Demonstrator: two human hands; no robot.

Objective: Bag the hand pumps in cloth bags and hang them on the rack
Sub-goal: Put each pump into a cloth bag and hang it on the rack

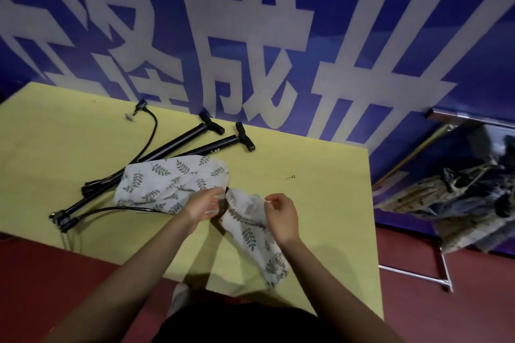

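Both hands work at the mouth of a leaf-print cloth bag (252, 234) that lies slanting across the near part of the yellow table (320, 203), its far end raised between the hands and its closed end reaching the table's near edge. The left hand (202, 205) has its fingers curled onto the bag's opening from the left, gripping the cloth; something dark shows in the opening just beside those fingers, too blurred to identify. The right hand (281, 214) pinches the bag's upper right edge, thumb and forefinger pressed together on what looks like a thin drawstring, though motion blur hides the detail.

A 2nd leaf-print bag (170, 181) lies flat on the table just left of the hands, covering the middle of 2 black hand pumps. The rear pump (192, 133) and the front pump (223, 145) lie side by side, T-handles toward the blue banner (278, 36) with large white characters, bases toward the table's left edge. A black hose (152, 131) curves from the rear pump; another hose (111, 210) arcs from the front pump's base.

At the right stands a metal rack (443, 267) with patterned bags (459, 203) hanging on it
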